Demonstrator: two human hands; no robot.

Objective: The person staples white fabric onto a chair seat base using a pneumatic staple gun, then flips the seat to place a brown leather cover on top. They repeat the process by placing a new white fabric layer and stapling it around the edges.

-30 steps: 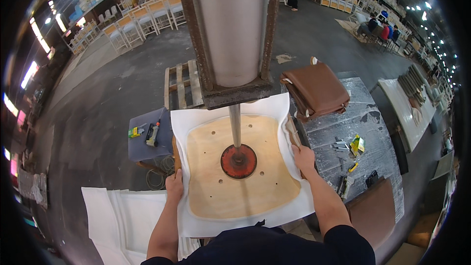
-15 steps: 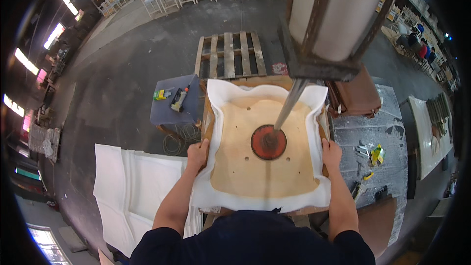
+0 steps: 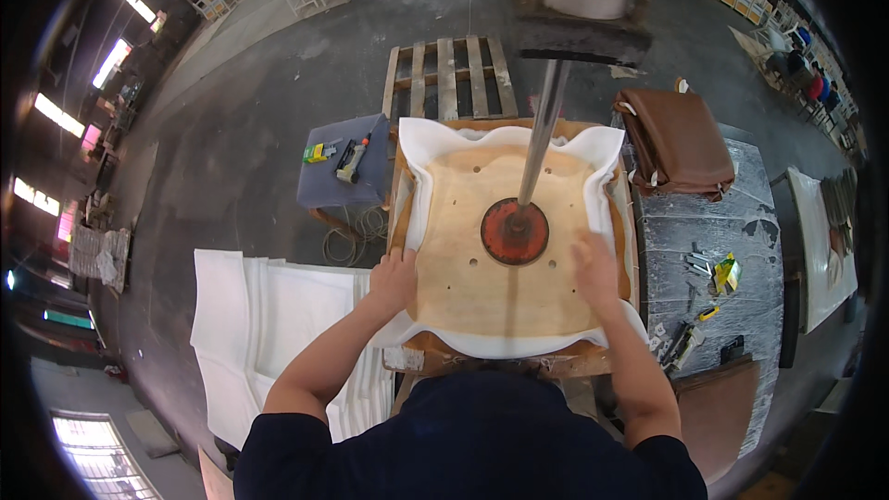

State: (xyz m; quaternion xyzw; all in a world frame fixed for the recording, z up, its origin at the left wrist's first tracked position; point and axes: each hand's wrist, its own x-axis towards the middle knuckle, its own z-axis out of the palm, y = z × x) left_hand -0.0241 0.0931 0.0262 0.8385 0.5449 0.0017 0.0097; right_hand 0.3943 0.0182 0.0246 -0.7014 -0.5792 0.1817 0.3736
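Note:
A pale wooden panel (image 3: 463, 296) with several small holes lies in the middle, its edges ringed by a white padding sheet (image 3: 491, 343) that curls up around it. A round red-and-black press foot (image 3: 515, 232) on a steel rod (image 3: 544, 134) rests on the panel. At the panel's left edge, my left hand (image 3: 394, 279) has its fingers closed on the padding. My right hand (image 3: 595, 270) is over the panel's right edge, beside the padding; motion blurs its fingers, so their grip cannot be made out. A wooden frame (image 3: 625, 250) surrounds the padding.
Folded white sheets (image 3: 278, 315) lie at left. A grey-blue stool (image 3: 324, 187) carries a tool resembling a staple gun (image 3: 352, 162). At right, a plastic-covered table (image 3: 676, 231) bears brown covers (image 3: 676, 143), staple strips and a yellow-handled cutter (image 3: 708, 313). A pallet (image 3: 449, 79) lies beyond.
Both hands have left the wooden frame's sides and moved inward to the panel's edges. The view has shifted slightly. The press foot still rests on the panel.

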